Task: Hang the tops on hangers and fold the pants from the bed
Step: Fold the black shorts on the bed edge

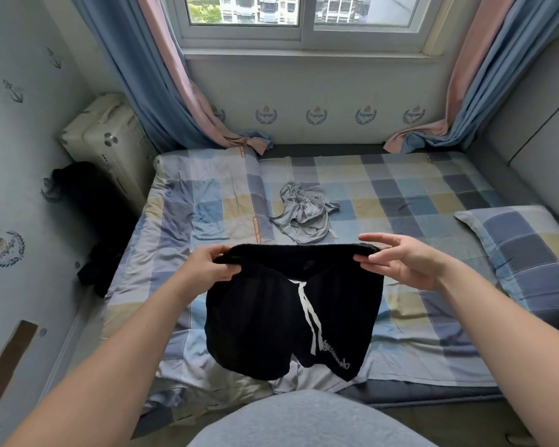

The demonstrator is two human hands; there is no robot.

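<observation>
A pair of black shorts (271, 324) with a white drawstring hangs in the air above the near part of the bed (400, 188). My left hand (207, 266) grips the left end of the waistband. My right hand (400, 259) pinches the right end between thumb and fingers, the other fingers stretched out. The legs of the shorts dangle just over the checked sheet. A crumpled grey garment (304, 214) lies on the sheet beyond the shorts, near the bed's middle.
A checked pillow (523, 253) lies at the bed's right. A dark garment (94, 275) hangs off the bed's left edge. A beige case (107, 137) and a black bag (84, 195) stand by the left wall. Curtains (162, 91) trail onto the bed's far corners.
</observation>
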